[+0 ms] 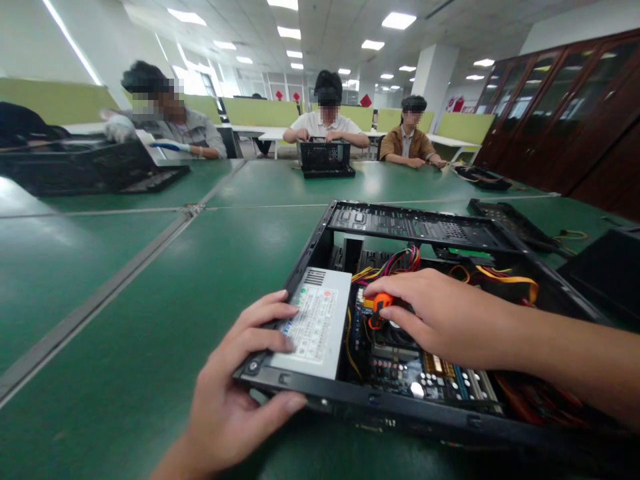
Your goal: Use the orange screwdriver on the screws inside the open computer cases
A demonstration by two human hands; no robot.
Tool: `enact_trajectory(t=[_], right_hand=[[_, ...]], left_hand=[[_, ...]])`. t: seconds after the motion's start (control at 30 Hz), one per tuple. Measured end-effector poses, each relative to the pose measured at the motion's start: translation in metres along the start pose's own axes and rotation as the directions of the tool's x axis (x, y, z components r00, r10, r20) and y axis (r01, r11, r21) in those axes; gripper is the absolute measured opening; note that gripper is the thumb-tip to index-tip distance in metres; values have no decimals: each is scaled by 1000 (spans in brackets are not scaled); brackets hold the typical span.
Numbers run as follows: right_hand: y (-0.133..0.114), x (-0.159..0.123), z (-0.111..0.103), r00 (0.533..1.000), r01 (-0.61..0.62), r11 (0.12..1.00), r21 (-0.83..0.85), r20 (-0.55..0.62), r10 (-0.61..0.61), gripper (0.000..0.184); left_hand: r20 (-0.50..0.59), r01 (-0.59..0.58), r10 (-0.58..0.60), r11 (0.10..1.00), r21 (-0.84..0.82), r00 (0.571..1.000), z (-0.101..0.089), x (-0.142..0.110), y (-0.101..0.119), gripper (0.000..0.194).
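Note:
An open black computer case (380,399) lies on its side in front of me. My left hand (240,373) grips its near left corner, thumb on the outer frame and fingers resting on the silver power supply (320,323). Inside the case, my right hand (440,313) holds a short orange-and-black screwdriver (383,303) by its handle, over the motherboard (400,373). The screwdriver's tip is hidden from view. Beside my right fingers runs a bundle of coloured cables (395,260); a yellow cable loop (510,277) lies farther right.
The case rests on a green table (150,320) with a grey seam (115,293). Black panels (515,223) lie to the right. Across the table, several people work, one at a black case (327,159); another case (75,163) stands at the left.

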State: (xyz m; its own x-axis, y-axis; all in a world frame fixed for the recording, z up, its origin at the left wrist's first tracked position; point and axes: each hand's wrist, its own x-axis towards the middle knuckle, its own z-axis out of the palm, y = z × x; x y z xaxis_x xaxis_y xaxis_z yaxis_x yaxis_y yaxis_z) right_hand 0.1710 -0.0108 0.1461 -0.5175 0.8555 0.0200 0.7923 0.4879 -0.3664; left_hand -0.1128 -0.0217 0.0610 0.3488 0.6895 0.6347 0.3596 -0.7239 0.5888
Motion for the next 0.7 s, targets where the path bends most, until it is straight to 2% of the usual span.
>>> enact_trajectory(t=[0.2, 0.27, 0.37, 0.47, 0.53, 0.7], right_hand=[[2, 6, 3, 1000, -1, 1000, -1, -11, 1, 28], [3, 8, 3, 999, -47, 997, -58, -27, 45, 21], [4, 10, 4, 993, -106, 982, -153, -70, 96, 28], [4, 8, -1, 999, -26, 999, -26, -34, 26, 16], [3, 6, -10, 1000, 2, 998, 64, -7, -2, 24], [6, 11, -31, 984, -84, 993, -80, -165, 70, 23]], left_hand=[[1, -3, 3, 1000, -4, 1000, 0, 1, 1, 31], [7, -1, 1, 1000, -8, 1000, 0, 1, 1, 31], [7, -1, 1, 1000, -12, 1000, 0, 1, 1, 30], [12, -9, 9, 1000, -14, 1000, 0, 0, 1, 31], [13, -6, 6, 1000, -20, 1000, -1, 0, 0, 31], [8, -19, 19, 999, -29, 1000, -1, 1, 1, 31]])
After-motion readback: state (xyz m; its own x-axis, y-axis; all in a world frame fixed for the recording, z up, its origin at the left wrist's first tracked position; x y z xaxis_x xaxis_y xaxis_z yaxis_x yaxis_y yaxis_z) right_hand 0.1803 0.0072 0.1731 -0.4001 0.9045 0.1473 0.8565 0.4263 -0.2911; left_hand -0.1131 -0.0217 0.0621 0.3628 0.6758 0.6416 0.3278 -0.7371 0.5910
